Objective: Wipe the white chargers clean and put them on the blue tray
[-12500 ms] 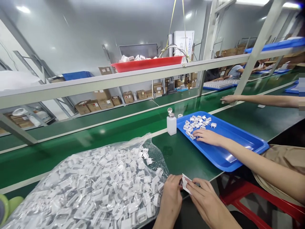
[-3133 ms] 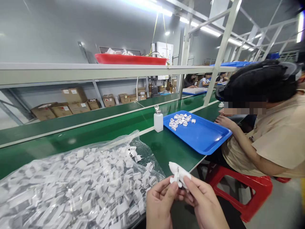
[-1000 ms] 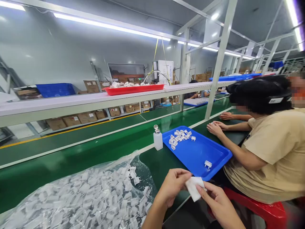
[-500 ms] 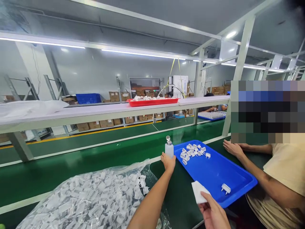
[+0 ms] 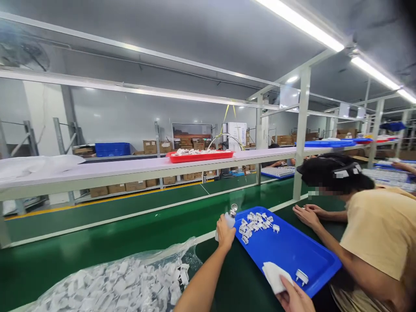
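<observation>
My left hand (image 5: pixel 225 234) is wrapped round a translucent pump bottle (image 5: pixel 230 220) with a metal top, tilted to the right beside the tray's far left corner. In my right hand (image 5: pixel 294 297), a folded white cloth (image 5: pixel 276 277) is pinched between thumb and fingers, over the tray's near left edge. The blue tray (image 5: pixel 286 249) bears a cluster of white plug adapters (image 5: pixel 255 225) at its far end. One more plug adapter (image 5: pixel 302 277) lies near my right hand. Left of my left arm, a clear plastic bag (image 5: pixel 130 277) is full of white plastic pieces.
A co-worker (image 5: pixel 373 225) in a yellow shirt leans over the bench right of the tray, hands close to its edge. Above the green belt (image 5: pixel 113 247) runs a white shelf (image 5: pixel 143 167) with a red tray (image 5: pixel 201 157) of white parts. A post (image 5: pixel 302 134) rises behind the tray.
The pump bottle has gone from upright to tilted in my left hand. My right hand still holds the cloth, now overlapping the tray's edge. The view has shifted up and right.
</observation>
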A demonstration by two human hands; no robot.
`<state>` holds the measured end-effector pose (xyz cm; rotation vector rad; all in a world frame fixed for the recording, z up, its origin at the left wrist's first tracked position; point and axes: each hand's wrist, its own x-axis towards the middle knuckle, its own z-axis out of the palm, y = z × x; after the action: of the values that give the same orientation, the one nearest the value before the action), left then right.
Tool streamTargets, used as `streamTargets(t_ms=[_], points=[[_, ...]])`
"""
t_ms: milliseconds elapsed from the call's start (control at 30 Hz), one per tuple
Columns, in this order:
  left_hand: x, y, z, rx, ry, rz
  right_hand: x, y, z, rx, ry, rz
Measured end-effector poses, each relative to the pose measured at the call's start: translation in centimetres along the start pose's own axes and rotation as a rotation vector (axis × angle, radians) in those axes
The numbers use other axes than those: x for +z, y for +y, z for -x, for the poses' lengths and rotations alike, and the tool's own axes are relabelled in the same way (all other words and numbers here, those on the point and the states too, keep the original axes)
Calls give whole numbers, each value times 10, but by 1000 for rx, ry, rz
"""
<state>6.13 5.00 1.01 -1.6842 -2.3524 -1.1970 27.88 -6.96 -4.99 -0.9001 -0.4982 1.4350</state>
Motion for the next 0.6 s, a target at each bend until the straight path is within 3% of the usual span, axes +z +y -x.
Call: streamTargets(t_ms=[367, 600], points=[[-51, 12, 20, 477, -161, -198, 71, 9, -26, 118, -115, -91], [-79, -1, 28, 716, -227, -389, 90, 11, -31, 233, -156, -149]])
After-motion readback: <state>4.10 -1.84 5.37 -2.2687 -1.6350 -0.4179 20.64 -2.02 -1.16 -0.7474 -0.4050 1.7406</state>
